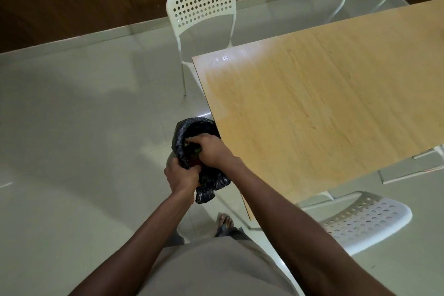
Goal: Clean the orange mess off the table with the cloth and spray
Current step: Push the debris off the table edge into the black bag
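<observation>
Our left hand [181,176] grips the black bin bag [206,181] rim; our right hand [211,150], just above it, curls round something green inside, perhaps rind. The table [324,108] lies beyond, faintly specked. Should the rim slip, scraps could spill onto the floor.

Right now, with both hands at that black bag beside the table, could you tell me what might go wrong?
1. The left hand grips only the rim of the black bag while the right hand pushes inside; if that grip slips, the contents may drop onto the floor.
2. The bag hangs close against the table edge, so it could smear the surface.
3. Small specks seem to remain on the tabletop and may be missed.
</observation>
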